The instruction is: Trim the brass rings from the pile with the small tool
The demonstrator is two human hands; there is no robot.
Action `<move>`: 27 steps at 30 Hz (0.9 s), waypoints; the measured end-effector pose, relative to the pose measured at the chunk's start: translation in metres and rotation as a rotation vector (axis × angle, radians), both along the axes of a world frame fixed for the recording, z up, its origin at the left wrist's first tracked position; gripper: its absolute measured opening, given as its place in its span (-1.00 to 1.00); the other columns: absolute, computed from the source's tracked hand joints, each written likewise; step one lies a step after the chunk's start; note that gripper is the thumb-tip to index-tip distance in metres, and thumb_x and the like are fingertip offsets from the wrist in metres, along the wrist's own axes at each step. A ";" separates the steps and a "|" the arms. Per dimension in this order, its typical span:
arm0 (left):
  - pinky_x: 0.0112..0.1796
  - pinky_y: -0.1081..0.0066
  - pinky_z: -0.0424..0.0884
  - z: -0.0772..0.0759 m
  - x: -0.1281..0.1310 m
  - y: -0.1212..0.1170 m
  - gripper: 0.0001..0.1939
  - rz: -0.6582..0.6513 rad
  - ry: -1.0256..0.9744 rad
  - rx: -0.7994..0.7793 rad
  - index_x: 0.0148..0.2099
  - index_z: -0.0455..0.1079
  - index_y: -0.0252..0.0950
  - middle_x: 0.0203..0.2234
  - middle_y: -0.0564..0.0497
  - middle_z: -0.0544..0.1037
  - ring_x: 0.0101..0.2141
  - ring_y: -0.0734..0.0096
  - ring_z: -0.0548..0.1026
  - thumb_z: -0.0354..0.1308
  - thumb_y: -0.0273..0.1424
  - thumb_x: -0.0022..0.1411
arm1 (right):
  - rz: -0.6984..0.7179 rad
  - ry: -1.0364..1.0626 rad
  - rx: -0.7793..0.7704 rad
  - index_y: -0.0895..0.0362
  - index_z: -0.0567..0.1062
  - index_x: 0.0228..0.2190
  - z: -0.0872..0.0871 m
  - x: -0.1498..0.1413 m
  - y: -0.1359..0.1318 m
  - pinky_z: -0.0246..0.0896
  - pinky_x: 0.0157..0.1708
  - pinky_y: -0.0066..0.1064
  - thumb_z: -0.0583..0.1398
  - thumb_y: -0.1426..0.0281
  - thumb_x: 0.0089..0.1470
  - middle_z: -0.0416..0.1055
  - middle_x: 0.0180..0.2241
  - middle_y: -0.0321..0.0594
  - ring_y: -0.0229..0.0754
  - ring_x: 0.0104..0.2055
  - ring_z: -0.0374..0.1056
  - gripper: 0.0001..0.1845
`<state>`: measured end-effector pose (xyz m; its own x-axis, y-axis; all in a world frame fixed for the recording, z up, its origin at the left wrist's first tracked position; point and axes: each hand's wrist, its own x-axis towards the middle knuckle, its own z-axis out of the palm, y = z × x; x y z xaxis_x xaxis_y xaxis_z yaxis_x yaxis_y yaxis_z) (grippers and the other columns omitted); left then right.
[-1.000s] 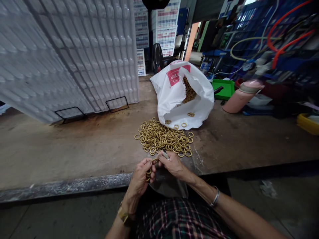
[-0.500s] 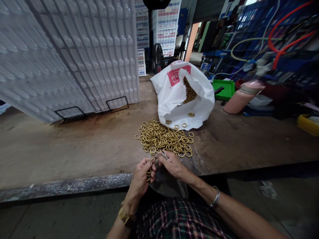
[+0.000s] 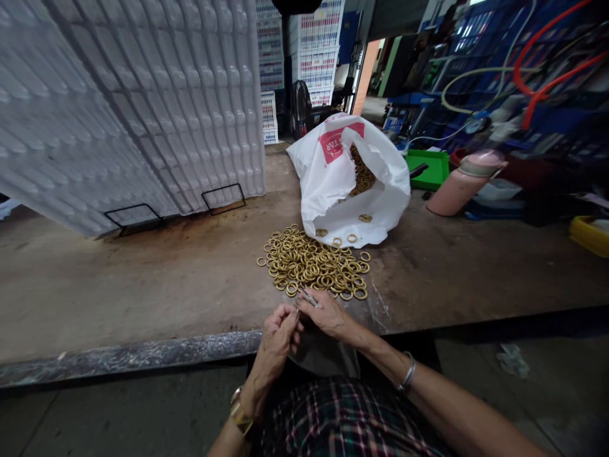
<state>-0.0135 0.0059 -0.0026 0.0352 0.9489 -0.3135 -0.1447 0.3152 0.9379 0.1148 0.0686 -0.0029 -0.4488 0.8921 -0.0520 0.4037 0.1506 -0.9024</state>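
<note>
My left hand (image 3: 281, 330) is closed in front of the ring pile, fingers curled and thumb pressed on top. Brass rings showed in it a moment ago; now its fingers and thumb hide them. My right hand (image 3: 330, 316) meets it at the fingertips and is closed around a slim, pointed metal tool (image 3: 309, 298), whose exact kind is unclear. Just beyond both hands lies a heap of brass rings (image 3: 311, 263) on the workbench (image 3: 200, 279). Behind the heap, a torn white sack (image 3: 323, 184) lies with its mouth towards me and more rings inside.
Tall ribbed white plastic panels (image 3: 166, 95) stand at the left, by thin black wire frames (image 3: 223, 198). To the right are a pink bottle (image 3: 459, 190), a green tray (image 3: 428, 168) and a yellow bin (image 3: 587, 235). The bench's front edge (image 3: 143, 355) runs close to my wrists.
My left hand has turned and shifted slightly right, so the rings in it are hidden now. My right hand stays almost in place, its fingers lying lower over the tool.
</note>
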 end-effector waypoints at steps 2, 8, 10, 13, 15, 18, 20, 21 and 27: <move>-0.69 0.62 0.12 0.000 0.000 0.000 -0.68 0.006 -0.005 0.003 -0.40 0.23 -0.30 -0.65 0.17 0.28 -0.69 0.65 0.17 0.04 -0.11 0.12 | -0.008 0.007 -0.006 0.12 0.17 -0.63 -0.001 0.000 0.000 -0.11 -0.55 -0.50 0.00 0.28 -0.02 0.05 -0.64 -0.43 -0.35 -0.55 -0.02 -0.75; -0.69 0.63 0.13 -0.002 -0.002 0.000 -0.69 -0.012 -0.014 0.006 -0.38 0.24 -0.31 -0.62 0.15 0.30 -0.69 0.66 0.18 0.03 -0.14 0.14 | 0.008 0.032 -0.043 0.12 0.18 -0.63 0.000 0.000 0.000 -0.10 -0.55 -0.49 -0.02 0.29 -0.03 0.06 -0.64 -0.42 -0.35 -0.56 -0.03 -0.77; -0.69 0.64 0.14 -0.003 -0.002 0.000 -0.70 -0.021 -0.016 0.012 -0.37 0.23 -0.31 -0.62 0.15 0.30 -0.68 0.66 0.19 0.03 -0.15 0.15 | 0.013 0.045 -0.053 0.12 0.19 -0.63 0.001 0.001 -0.001 -0.11 -0.56 -0.49 -0.01 0.28 -0.03 0.07 -0.65 -0.42 -0.35 -0.57 -0.03 -0.76; -0.68 0.64 0.15 -0.003 -0.002 -0.001 -0.70 -0.030 -0.003 0.017 -0.38 0.24 -0.31 -0.63 0.15 0.29 -0.68 0.66 0.19 0.02 -0.15 0.16 | 0.005 0.046 -0.054 0.12 0.19 -0.64 0.002 0.001 -0.001 -0.12 -0.57 -0.49 -0.01 0.28 -0.03 0.07 -0.66 -0.43 -0.35 -0.58 -0.02 -0.75; -0.69 0.64 0.14 -0.001 -0.001 -0.001 -0.70 -0.028 0.008 0.011 -0.38 0.24 -0.31 -0.63 0.15 0.29 -0.69 0.66 0.18 0.02 -0.14 0.15 | -0.002 0.045 -0.052 0.12 0.19 -0.65 0.002 0.001 -0.001 -0.12 -0.57 -0.49 -0.01 0.29 -0.03 0.08 -0.66 -0.42 -0.35 -0.58 -0.02 -0.76; -0.70 0.64 0.13 0.000 -0.001 0.000 -0.70 -0.021 0.020 -0.003 -0.39 0.24 -0.31 -0.64 0.15 0.29 -0.69 0.66 0.18 0.03 -0.14 0.14 | -0.006 0.049 -0.051 0.12 0.20 -0.65 0.000 0.001 -0.002 -0.10 -0.58 -0.50 -0.01 0.30 -0.03 0.11 -0.66 -0.42 -0.36 -0.59 0.01 -0.76; -0.70 0.64 0.13 0.000 -0.001 0.000 -0.70 -0.022 0.016 -0.004 -0.38 0.24 -0.31 -0.63 0.15 0.30 -0.69 0.66 0.18 0.04 -0.15 0.14 | -0.021 0.040 -0.056 0.12 0.21 -0.65 -0.001 0.000 -0.001 -0.09 -0.58 -0.50 -0.02 0.30 -0.01 0.14 -0.67 -0.41 -0.36 -0.60 0.04 -0.74; -0.70 0.64 0.13 -0.001 -0.001 -0.001 -0.71 -0.025 0.011 -0.003 -0.38 0.24 -0.31 -0.62 0.14 0.31 -0.69 0.66 0.19 0.04 -0.15 0.14 | -0.035 0.028 -0.057 0.12 0.22 -0.66 -0.002 0.000 -0.001 -0.08 -0.58 -0.50 -0.02 0.31 0.00 0.15 -0.67 -0.41 -0.36 -0.60 0.05 -0.73; -0.69 0.64 0.13 -0.005 -0.004 -0.004 -0.74 0.019 -0.148 -0.008 -0.39 0.24 -0.31 -0.63 0.15 0.31 -0.69 0.67 0.20 0.07 -0.20 0.15 | -0.064 -0.088 0.006 0.12 0.20 -0.69 -0.006 -0.002 0.002 -0.09 -0.60 -0.51 -0.04 0.35 0.01 0.14 -0.70 -0.39 -0.35 -0.62 0.06 -0.71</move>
